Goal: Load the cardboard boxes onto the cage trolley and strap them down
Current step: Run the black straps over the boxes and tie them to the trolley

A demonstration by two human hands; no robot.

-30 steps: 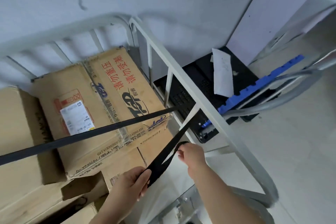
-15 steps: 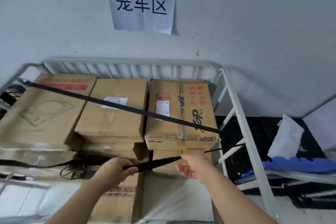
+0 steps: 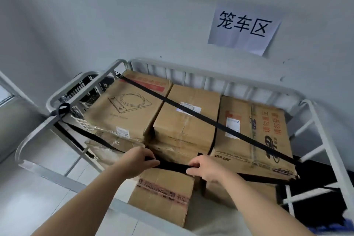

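Several cardboard boxes (image 3: 183,120) fill the white cage trolley (image 3: 321,130), stacked against its back rail. One black strap (image 3: 201,117) runs diagonally over the box tops from the far left corner to the right side. A second black strap (image 3: 170,165) crosses the front of the stack. My left hand (image 3: 141,157) grips this front strap at its left part. My right hand (image 3: 205,168) pinches the same strap a little to the right. The strap's left end leads to a loop tied on the left rail (image 3: 61,110).
A small box (image 3: 162,195) with red print sits low at the front, under my hands. A paper sign (image 3: 243,28) hangs on the white wall behind the trolley. Black crates (image 3: 84,90) stand left of the cage, dark items at the right.
The view has swung left from the trolley's right side to the whole stack. Both hands have carried the strap end leftward and now hold it stretched across the front of the boxes.
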